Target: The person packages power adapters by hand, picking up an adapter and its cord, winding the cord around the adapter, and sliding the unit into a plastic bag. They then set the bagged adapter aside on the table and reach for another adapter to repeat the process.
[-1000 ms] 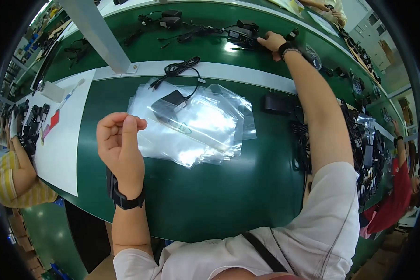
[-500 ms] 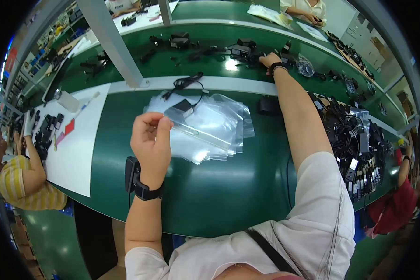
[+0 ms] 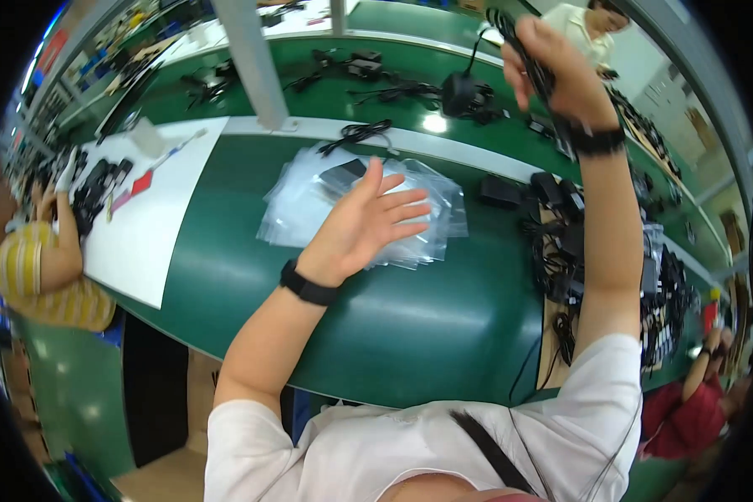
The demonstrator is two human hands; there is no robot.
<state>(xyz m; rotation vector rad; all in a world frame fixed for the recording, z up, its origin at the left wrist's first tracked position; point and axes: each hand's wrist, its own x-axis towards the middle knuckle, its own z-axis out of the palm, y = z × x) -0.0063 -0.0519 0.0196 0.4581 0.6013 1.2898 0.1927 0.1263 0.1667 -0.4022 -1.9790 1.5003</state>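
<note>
Raised at the upper right, my right hand (image 3: 571, 75) is closed round the bundled black cable (image 3: 523, 54) of a power adapter. The black adapter block (image 3: 463, 94) hangs from a length of that cable, left of the hand, over the far green surface. My left hand (image 3: 361, 224) is open, fingers spread and holding nothing, above a pile of clear plastic bags (image 3: 297, 205). On the pile lies another black adapter (image 3: 343, 173), partly hidden by my left thumb. Its coiled cable (image 3: 358, 134) rests at the pile's far edge.
More black adapters (image 3: 573, 243) and cables crowd the board at right. A black box-shaped block (image 3: 499, 192) sits near the pale rail (image 3: 468, 155). A metal post (image 3: 251, 67) rises at the far left. Co-workers sit at both sides, and another is across the table.
My right hand has risen from the far surface, lifting an adapter by its cable. My left hand has opened and moved right over the bags.
</note>
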